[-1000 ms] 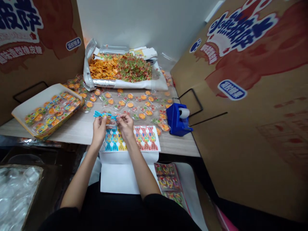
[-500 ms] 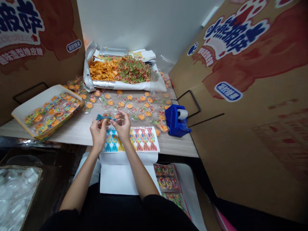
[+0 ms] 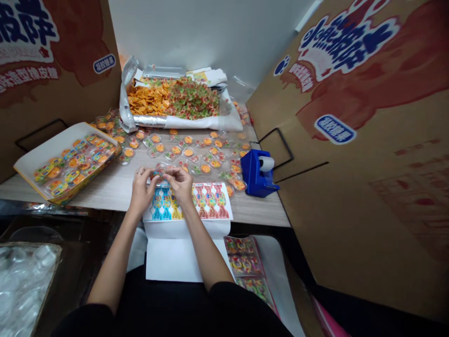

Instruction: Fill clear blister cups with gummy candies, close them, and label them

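From my remote view through the head camera, a small clear plastic blister capsule [image 3: 160, 169] sits pinched between both hands, just above the top edge of a printed paper sheet. Its contents are mostly hidden by the fingers. The thumb and fingertips of the ring-wearing left hand [image 3: 141, 190] close against one side, and the fingers of the right hand [image 3: 180, 183] press together on the other. It looks very light, with a thin, slick shell that could dent or slip, so I judge its flat rim the safest place to hold.

Beneath it, the sheet of blue and red candy-shaped prints [image 3: 187, 202] lies on the pale wooden table [image 3: 105, 189]. Loose clear capsules with orange centres [image 3: 189, 152] are scattered just beyond the hands. To the left, a shallow cardboard tray [image 3: 42, 157] holds more. Further back is a heap of orange and green gummy sweets [image 3: 175, 98], and a blue tape dispenser [image 3: 257, 174] stands to the right.
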A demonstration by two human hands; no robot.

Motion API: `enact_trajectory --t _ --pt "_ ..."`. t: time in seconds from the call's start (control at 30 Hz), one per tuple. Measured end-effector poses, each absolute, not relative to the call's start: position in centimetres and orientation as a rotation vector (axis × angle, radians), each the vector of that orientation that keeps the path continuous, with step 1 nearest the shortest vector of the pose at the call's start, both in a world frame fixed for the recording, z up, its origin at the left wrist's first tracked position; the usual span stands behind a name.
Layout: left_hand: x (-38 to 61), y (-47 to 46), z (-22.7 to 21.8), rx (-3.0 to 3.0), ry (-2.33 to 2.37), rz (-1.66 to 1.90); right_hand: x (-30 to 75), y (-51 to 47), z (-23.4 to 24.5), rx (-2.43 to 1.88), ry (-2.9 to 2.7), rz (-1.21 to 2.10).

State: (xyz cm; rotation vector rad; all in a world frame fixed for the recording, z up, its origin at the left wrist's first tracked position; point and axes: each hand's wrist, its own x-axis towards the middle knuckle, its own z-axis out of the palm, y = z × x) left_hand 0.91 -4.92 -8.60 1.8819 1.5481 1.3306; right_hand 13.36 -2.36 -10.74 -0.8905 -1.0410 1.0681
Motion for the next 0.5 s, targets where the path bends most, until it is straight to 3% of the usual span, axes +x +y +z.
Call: enact_trajectory --t 0.1,0.23,0.5 --pt "0.8 -5.2 -8.3 1.703 1.468 1.291 13.2 -2.8 -10.3 -1.040 -1.044 0.932" --pt "2.2 -6.0 -8.6 1.421 1.570 1.548 13.1 -3.3 -10.1 -1.193 -1.033 0.662" --pt "2.1 -6.4 -9.3 1.295 1.476 1.547 13.0 -2.6 -11.7 -0.880 -1.190 1.071"
